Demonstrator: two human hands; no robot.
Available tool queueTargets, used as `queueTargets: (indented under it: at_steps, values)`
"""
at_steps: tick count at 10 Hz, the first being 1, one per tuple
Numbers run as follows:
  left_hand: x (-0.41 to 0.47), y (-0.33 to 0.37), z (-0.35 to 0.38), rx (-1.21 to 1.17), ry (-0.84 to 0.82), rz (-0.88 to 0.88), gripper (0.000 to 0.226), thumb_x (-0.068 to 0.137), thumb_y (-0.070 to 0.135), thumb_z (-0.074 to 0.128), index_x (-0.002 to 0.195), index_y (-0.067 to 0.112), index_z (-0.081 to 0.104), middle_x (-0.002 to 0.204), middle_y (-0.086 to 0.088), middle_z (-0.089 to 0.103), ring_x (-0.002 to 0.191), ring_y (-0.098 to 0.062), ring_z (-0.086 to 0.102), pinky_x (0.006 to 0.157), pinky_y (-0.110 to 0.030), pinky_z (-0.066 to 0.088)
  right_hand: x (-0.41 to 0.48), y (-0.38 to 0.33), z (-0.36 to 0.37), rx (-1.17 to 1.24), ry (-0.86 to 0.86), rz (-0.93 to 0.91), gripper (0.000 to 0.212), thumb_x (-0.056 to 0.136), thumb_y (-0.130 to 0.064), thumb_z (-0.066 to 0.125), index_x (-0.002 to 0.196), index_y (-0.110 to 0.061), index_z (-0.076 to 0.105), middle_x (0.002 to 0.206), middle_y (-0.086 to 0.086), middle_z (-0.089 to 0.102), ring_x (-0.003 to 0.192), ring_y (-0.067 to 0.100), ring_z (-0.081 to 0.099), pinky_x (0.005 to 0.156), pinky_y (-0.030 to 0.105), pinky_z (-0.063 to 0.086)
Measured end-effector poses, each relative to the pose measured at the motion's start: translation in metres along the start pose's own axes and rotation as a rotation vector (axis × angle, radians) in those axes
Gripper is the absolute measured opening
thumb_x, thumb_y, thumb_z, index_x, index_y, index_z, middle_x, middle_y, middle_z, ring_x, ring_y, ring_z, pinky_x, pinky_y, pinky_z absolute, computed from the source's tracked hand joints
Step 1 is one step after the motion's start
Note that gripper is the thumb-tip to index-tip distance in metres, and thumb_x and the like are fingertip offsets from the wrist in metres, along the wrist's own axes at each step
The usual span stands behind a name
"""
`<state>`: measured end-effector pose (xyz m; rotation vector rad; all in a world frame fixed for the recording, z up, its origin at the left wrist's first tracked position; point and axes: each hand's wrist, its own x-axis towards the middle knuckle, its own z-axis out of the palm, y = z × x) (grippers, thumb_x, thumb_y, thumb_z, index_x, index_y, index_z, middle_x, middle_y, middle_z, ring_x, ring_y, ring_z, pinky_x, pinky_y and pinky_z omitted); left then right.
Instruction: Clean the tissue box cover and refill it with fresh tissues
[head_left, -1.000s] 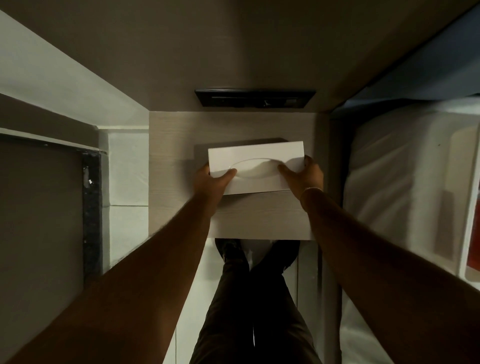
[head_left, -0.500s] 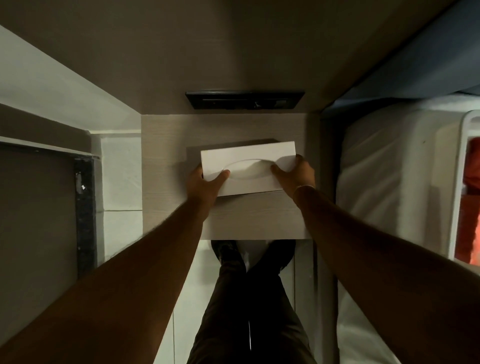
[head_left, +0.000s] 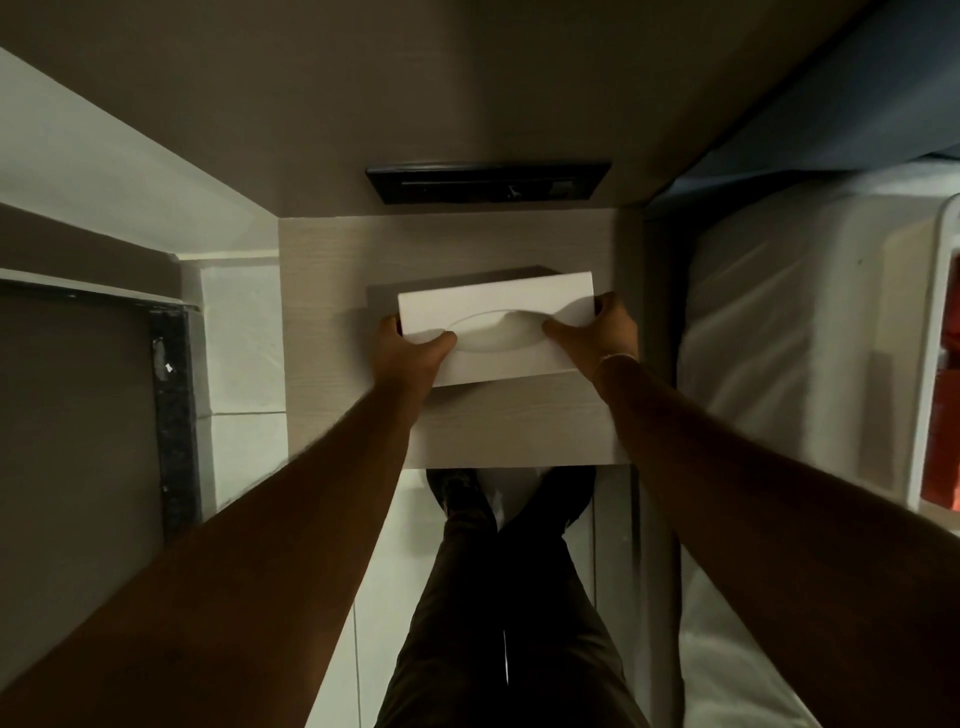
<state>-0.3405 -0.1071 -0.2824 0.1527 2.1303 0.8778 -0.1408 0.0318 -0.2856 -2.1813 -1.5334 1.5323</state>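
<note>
A white tissue box (head_left: 496, 304) with an oval opening on top is over a light wooden bedside table (head_left: 332, 270). Whether it rests on the table or is held just above it I cannot tell. A darker shape shows behind its far edge, possibly a cover or a shadow. My left hand (head_left: 410, 356) grips the box's left end, thumb on top near the oval. My right hand (head_left: 597, 335) grips the right end in the same way. No tissue sticks out of the opening.
A black switch panel (head_left: 488, 182) is set in the wall behind the table. A bed with white sheets (head_left: 779, 338) lies to the right. A dark counter edge (head_left: 174, 415) stands at left. My legs and shoes (head_left: 509, 571) are on the pale tiled floor below.
Both hands keep their grip on the box. The box and hands sit almost where they were; the view has shifted slightly.
</note>
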Motion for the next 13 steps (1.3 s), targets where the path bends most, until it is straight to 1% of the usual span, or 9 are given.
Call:
queueTargets:
  at_steps: [1, 3, 5, 6, 8, 10, 11, 12, 13]
  values:
    - [0.0, -0.002, -0.001, 0.029, 0.005, 0.018, 0.058, 0.082, 0.026, 0.091, 0.132, 0.013, 0.066, 0.117, 0.003, 0.068, 0.103, -0.014, 0.064, 0.085, -0.028, 0.053, 0.002, -0.001, 0.0, -0.006, -0.007, -0.011, 0.072, 0.075, -0.036, 0.093, 0.135, -0.016, 0.056, 0.133, 0.005, 0.065, 0.104, 0.018, 0.06, 0.087, 0.034, 0.056]
    - [-0.006, -0.006, 0.005, 0.005, 0.031, 0.032, 0.053, 0.083, 0.025, 0.09, 0.131, 0.015, 0.068, 0.112, 0.009, 0.068, 0.09, 0.0, 0.063, 0.067, -0.008, 0.047, 0.003, 0.003, 0.002, -0.001, -0.005, -0.017, 0.073, 0.075, -0.034, 0.093, 0.135, -0.018, 0.054, 0.134, 0.004, 0.063, 0.108, 0.019, 0.059, 0.09, 0.035, 0.056]
    - [-0.015, -0.014, 0.004, -0.025, 0.03, 0.057, 0.052, 0.084, 0.024, 0.09, 0.131, 0.015, 0.069, 0.116, 0.006, 0.072, 0.094, 0.002, 0.066, 0.067, -0.006, 0.054, 0.001, 0.007, 0.006, 0.007, 0.001, -0.035, 0.074, 0.076, -0.03, 0.093, 0.136, -0.017, 0.053, 0.135, 0.004, 0.063, 0.108, 0.017, 0.058, 0.087, 0.031, 0.052]
    - [-0.013, -0.016, 0.002, 0.014, 0.013, 0.1, 0.051, 0.085, 0.029, 0.089, 0.13, 0.015, 0.07, 0.116, 0.006, 0.073, 0.097, 0.002, 0.068, 0.073, -0.009, 0.054, -0.001, 0.011, 0.007, 0.008, 0.018, -0.052, 0.073, 0.076, -0.036, 0.092, 0.136, -0.017, 0.055, 0.133, 0.003, 0.064, 0.107, 0.015, 0.058, 0.086, 0.03, 0.052]
    - [-0.011, -0.018, 0.001, 0.064, -0.01, 0.125, 0.053, 0.089, 0.036, 0.086, 0.134, 0.016, 0.068, 0.124, 0.005, 0.071, 0.109, -0.009, 0.068, 0.094, -0.028, 0.058, -0.007, 0.016, 0.009, -0.05, 0.099, -0.126, 0.072, 0.074, -0.051, 0.09, 0.131, -0.017, 0.063, 0.129, 0.002, 0.066, 0.107, 0.017, 0.062, 0.079, 0.021, 0.049]
    - [-0.006, -0.011, 0.006, 0.058, 0.019, 0.144, 0.054, 0.09, 0.033, 0.085, 0.137, 0.015, 0.065, 0.126, 0.002, 0.07, 0.11, -0.01, 0.065, 0.102, -0.035, 0.057, -0.008, 0.014, 0.011, -0.011, 0.074, -0.085, 0.074, 0.077, -0.053, 0.087, 0.138, -0.02, 0.059, 0.133, 0.002, 0.065, 0.108, 0.016, 0.06, 0.085, 0.03, 0.055]
    - [0.004, -0.004, 0.003, 0.114, -0.021, 0.131, 0.07, 0.091, 0.037, 0.083, 0.151, 0.015, 0.054, 0.143, -0.005, 0.063, 0.127, -0.019, 0.061, 0.111, -0.045, 0.053, -0.008, 0.014, 0.013, -0.053, 0.047, -0.078, 0.087, 0.079, -0.063, 0.08, 0.148, -0.021, 0.047, 0.143, 0.005, 0.057, 0.121, 0.023, 0.06, 0.092, 0.038, 0.057]
    - [-0.003, -0.001, 0.0, 0.3, -0.016, 0.198, 0.085, 0.096, 0.051, 0.073, 0.164, 0.018, 0.035, 0.161, -0.01, 0.047, 0.146, -0.027, 0.048, 0.12, -0.049, 0.044, -0.014, 0.013, 0.014, -0.274, 0.083, -0.145, 0.1, 0.086, -0.073, 0.066, 0.162, -0.022, 0.026, 0.163, 0.008, 0.037, 0.145, 0.032, 0.042, 0.114, 0.055, 0.042]
    - [-0.037, 0.014, -0.012, 0.692, 0.052, 0.518, 0.085, 0.105, 0.068, 0.039, 0.171, 0.022, 0.011, 0.177, -0.006, 0.018, 0.162, -0.028, 0.02, 0.13, -0.05, 0.022, -0.04, -0.003, -0.001, -0.644, 0.199, -0.485, 0.092, 0.099, -0.077, 0.036, 0.167, -0.023, 0.006, 0.176, 0.005, 0.005, 0.161, 0.028, 0.005, 0.125, 0.059, 0.004]
